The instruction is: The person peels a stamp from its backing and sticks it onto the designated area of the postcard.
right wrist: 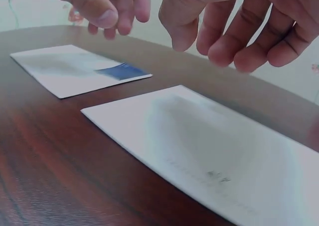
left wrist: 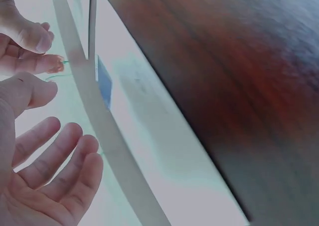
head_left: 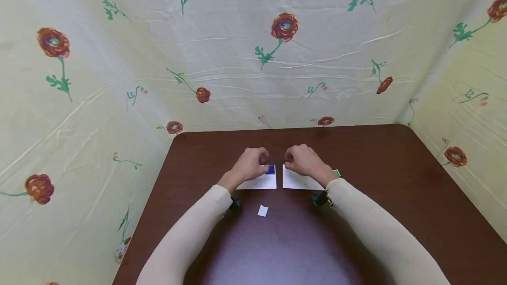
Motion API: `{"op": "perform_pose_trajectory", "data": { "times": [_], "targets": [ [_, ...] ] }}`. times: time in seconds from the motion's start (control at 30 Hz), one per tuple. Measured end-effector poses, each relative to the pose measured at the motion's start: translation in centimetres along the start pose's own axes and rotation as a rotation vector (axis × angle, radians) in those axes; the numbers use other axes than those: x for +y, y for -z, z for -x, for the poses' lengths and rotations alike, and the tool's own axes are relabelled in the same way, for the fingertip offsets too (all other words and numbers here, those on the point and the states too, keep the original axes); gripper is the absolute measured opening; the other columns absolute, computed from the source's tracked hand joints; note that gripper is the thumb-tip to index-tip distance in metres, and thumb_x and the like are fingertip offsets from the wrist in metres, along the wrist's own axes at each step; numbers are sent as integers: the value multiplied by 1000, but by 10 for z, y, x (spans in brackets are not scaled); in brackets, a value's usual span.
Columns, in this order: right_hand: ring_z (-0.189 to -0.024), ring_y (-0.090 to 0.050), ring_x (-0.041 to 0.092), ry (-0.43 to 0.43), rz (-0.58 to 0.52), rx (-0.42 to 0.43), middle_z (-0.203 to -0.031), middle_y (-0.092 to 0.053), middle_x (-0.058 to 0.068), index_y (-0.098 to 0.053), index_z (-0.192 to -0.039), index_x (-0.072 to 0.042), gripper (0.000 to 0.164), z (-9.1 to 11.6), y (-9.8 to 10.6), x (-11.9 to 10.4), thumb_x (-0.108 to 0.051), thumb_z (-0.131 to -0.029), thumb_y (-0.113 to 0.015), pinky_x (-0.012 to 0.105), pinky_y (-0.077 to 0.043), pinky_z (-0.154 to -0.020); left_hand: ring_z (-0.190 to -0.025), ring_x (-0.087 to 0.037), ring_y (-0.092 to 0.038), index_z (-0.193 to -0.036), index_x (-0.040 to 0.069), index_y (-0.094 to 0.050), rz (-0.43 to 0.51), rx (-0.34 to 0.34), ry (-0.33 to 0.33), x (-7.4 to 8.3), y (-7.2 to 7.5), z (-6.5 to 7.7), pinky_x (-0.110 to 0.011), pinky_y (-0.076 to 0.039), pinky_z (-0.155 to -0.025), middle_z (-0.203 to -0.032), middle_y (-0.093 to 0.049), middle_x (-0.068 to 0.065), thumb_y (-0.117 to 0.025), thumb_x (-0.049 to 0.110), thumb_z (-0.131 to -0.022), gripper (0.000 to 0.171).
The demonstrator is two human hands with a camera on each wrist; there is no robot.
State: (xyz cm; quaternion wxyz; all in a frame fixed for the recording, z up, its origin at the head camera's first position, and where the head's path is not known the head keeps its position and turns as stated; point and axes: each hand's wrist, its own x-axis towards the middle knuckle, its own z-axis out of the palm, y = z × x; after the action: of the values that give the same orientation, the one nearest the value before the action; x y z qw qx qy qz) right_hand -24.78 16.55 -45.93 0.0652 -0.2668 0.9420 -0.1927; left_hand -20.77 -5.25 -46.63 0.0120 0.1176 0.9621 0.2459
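Observation:
Two flat white rectangles, like cards or envelopes, lie side by side on the table. The left white card (head_left: 259,183) has a blue square (head_left: 270,169) at its upper right corner. Faint small print marks the right white card (right wrist: 199,151), and a green patch (head_left: 336,173) shows by its far right corner, partly behind the wrist. My left hand (head_left: 249,163) hovers over the left card with fingers loosely bent and apart, holding nothing. Above the right card's far left part is my right hand (head_left: 306,160); its fingers (right wrist: 227,49) hang loosely curled around nothing, off the card.
A small white paper piece (head_left: 262,210) lies on the brown table (head_left: 273,250), nearer to me than the cards. Dark wrist devices (head_left: 320,199) sit under both sleeves. Flower-patterned sheeting (head_left: 229,56) hangs behind the table and along its sides.

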Motion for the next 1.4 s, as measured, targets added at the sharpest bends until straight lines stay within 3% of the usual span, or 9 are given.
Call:
{"op": "perform_pose_trajectory", "data": {
  "times": [0.2,0.43,0.8,1.17,1.4],
  "targets": [
    [-69,-59,17,-37,-4,-10,-82,-69,-1,-75,-95,-15,14,5,14,7,-27,-89,-75,30,-51,-63,-113,-28,-65,-129,9,-63,12,-18,-38,10,2,-1,-44,-54,-95,-126,-68,-12,-76,27,-88,47],
    [-69,-60,18,-62,-8,-25,-85,-70,3,-75,-100,-11,19,14,27,19,-26,-89,-75,30,-53,-63,-122,-26,-62,-135,11,-61,-33,-48,-80,20,-4,-2,-44,-50,-102,-135,-64,-7,-77,31,-87,54],
    [-76,-64,20,-74,22,-64,-98,-73,10,-75,-110,-3,29,25,40,36,-21,-88,-76,38,-57,-72,-127,-22,-60,-140,12,-58,-152,-99,-113,34,-20,-4,-37,-50,-102,-137,-64,-4,-79,35,-84,65],
    [-76,-63,20,-80,70,-91,-101,-73,12,-76,-106,-3,22,33,46,48,-15,-88,-72,39,-57,-74,-130,-27,-56,-138,12,-61,-234,-150,-160,42,-36,-5,-37,-49,-103,-133,-65,-5,-78,34,-84,60],
    [-68,-58,20,-112,61,-107,-87,-69,8,-75,-96,-6,11,40,48,61,-12,-87,-73,33,-51,-62,-140,-31,-47,-136,12,-62,-230,-169,-164,43,-42,-6,-39,-43,-111,-134,-66,-4,-78,31,-85,57]
  ]
}}
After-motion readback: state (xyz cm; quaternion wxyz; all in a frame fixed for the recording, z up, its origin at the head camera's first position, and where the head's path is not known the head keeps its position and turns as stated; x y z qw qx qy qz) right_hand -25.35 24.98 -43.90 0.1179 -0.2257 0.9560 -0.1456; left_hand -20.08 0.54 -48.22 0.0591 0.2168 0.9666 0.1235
